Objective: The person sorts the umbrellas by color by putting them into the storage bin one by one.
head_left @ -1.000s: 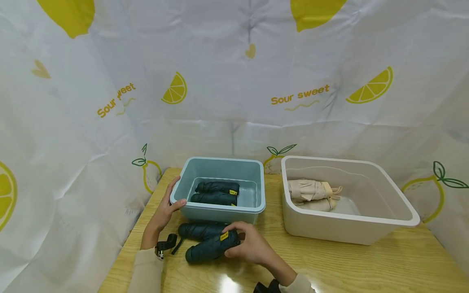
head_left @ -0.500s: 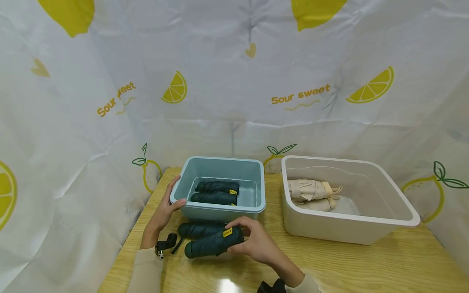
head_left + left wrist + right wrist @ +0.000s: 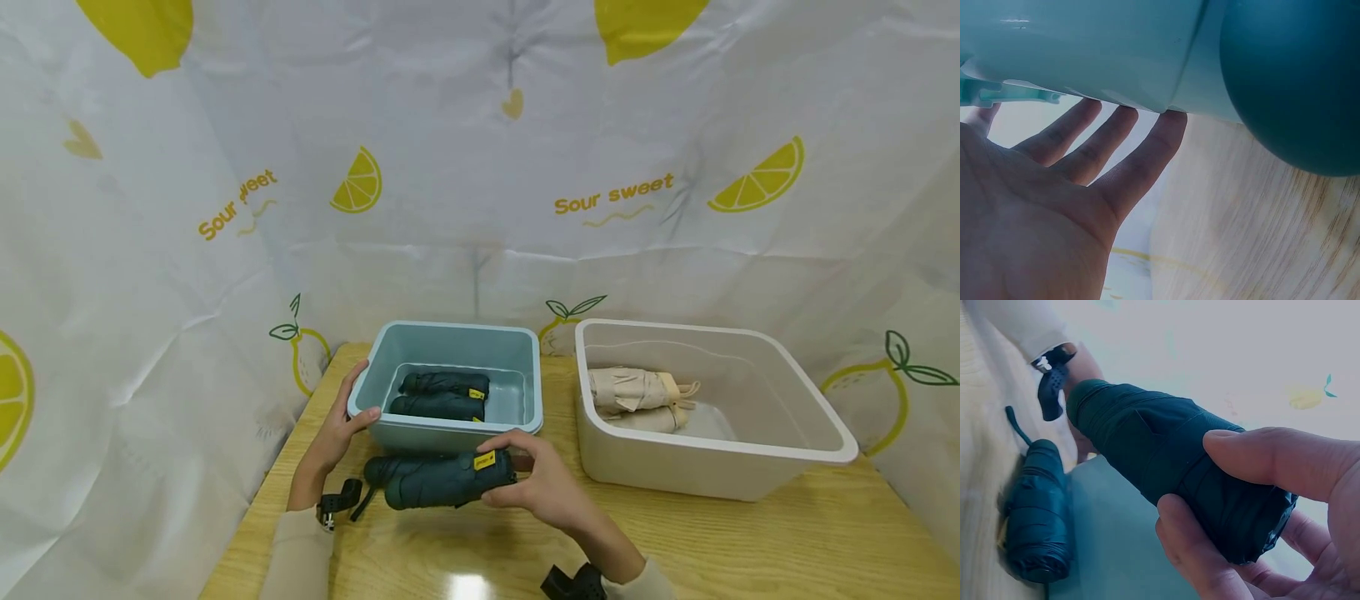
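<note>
My right hand (image 3: 543,487) grips a dark green folded umbrella (image 3: 442,485) by its yellow-tagged end, thumb on one side and fingers on the other. It is held up over the table, in front of the blue bin (image 3: 457,428). A second dark green umbrella (image 3: 1038,515) lies behind and below it, strap to the left. My left hand (image 3: 341,421) holds the bin's front left corner, thumb over the rim; its fingertips touch the outer wall in the left wrist view. Two more dark umbrellas (image 3: 442,407) lie side by side inside the bin.
To the right stands a larger off-white bin (image 3: 712,475) with beige folded umbrellas (image 3: 633,389) at its left end. Both bins rest on a wooden table (image 3: 570,550). A lemon-print curtain (image 3: 450,250) hangs behind and at the sides.
My right hand has raised the umbrella off the table, levelled it and brought it slightly right and toward the blue bin. The left hand has stayed at the bin's corner.
</note>
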A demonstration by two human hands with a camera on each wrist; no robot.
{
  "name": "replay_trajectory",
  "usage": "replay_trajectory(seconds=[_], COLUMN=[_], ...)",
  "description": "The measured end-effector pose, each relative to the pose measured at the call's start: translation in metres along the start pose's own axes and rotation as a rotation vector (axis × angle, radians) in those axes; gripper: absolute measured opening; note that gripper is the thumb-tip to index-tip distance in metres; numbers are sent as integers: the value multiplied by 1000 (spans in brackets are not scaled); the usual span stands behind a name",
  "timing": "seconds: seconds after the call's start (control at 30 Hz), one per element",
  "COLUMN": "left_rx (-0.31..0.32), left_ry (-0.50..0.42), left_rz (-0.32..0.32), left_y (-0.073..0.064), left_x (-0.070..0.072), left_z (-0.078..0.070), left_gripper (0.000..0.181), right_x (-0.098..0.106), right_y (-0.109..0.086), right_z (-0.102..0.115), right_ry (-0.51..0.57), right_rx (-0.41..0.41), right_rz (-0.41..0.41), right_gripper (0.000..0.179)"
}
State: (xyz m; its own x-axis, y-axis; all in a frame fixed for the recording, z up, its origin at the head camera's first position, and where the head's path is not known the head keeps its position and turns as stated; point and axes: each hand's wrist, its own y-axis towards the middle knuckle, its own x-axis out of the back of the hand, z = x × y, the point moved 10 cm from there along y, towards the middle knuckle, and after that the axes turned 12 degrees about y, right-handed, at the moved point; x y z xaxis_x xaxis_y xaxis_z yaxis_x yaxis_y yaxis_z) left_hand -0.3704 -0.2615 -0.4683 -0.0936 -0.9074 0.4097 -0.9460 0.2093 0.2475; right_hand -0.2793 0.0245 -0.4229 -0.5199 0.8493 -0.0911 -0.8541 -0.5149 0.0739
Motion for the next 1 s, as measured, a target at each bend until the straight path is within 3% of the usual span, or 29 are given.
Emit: replay_trajectory(seconds=[0.27, 0.57, 1.0], left_rx=[5, 2, 1], left_ry=[-15, -23, -10], left_rz=[5, 2, -5], left_y=[-1, -1, -1], left_x=[-1, -1, 0], left_z=[1, 2, 5], left_gripper=[82, 82, 81], right_x=[12, 26, 47], right_y=[-5, -4, -6], right_z=[10, 15, 16], right_ry=[61, 164, 197], right_rx=[-35, 8, 0], right_rz=[-18, -35, -179], right_gripper=[54, 57, 63])
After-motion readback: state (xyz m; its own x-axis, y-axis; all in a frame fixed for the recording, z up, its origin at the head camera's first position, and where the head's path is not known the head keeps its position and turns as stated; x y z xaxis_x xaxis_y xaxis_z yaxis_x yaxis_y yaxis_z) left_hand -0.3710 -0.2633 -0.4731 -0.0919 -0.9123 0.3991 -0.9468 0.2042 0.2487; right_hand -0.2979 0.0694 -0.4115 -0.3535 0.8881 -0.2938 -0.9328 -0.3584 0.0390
